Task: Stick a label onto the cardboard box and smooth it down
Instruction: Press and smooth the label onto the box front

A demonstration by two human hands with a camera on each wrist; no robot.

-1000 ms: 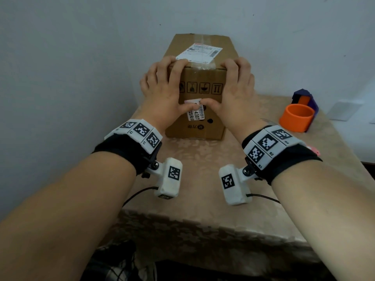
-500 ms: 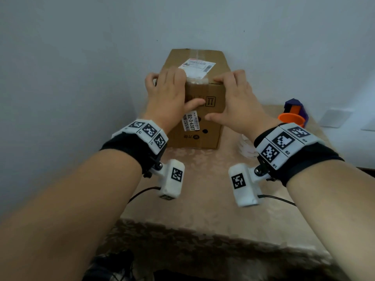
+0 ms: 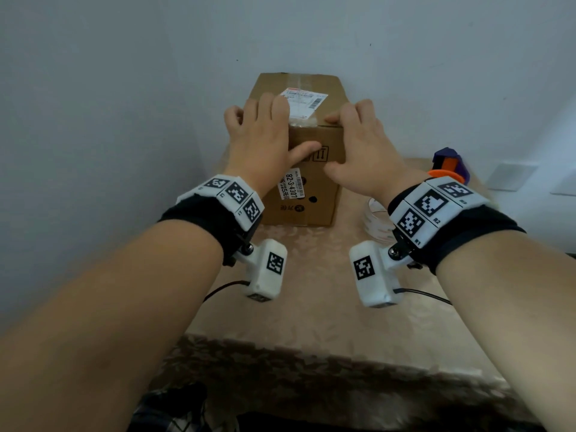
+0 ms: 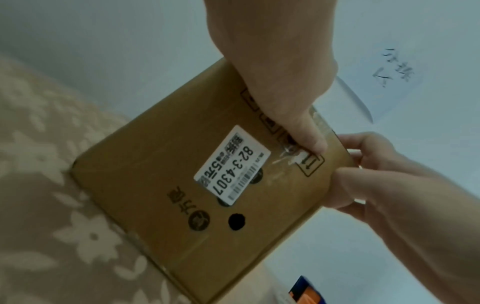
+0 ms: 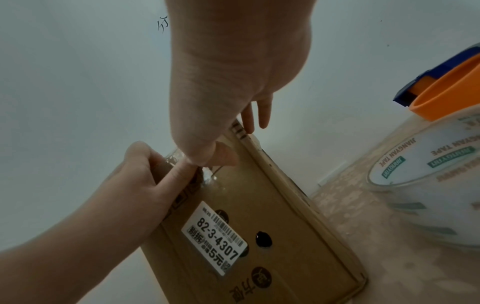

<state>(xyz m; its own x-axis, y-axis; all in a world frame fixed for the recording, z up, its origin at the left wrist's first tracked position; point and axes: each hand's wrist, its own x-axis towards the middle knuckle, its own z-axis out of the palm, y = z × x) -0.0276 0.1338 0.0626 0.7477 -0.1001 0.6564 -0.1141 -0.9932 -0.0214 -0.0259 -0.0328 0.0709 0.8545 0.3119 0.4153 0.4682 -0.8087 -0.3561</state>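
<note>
A brown cardboard box (image 3: 314, 210) stands on the table against the wall. A white label printed 82-3-4307 (image 3: 291, 183) is stuck on its front face (image 4: 231, 164) (image 5: 215, 238), uncovered. A white shipping label (image 3: 304, 102) lies on the taped top. My left hand (image 3: 274, 132) wraps the top front edge, fingers on the top and thumb (image 4: 298, 127) pressed on the front above the label. My right hand (image 3: 352, 145) grips the same edge further right, fingers curled over the top (image 4: 363, 164), thumb on the front face.
A roll of clear tape (image 3: 377, 222) lies just right of the box (image 5: 428, 185). Behind it sit an orange ring (image 3: 445, 173) and a blue-purple holder (image 3: 448, 157). The beige flowered tablecloth (image 3: 311, 291) ends at the near edge; the wall is close behind and left.
Both thumbs have slid up off the front label to the upper part of the front face, so the label now shows in full. The head view has pulled back.
</note>
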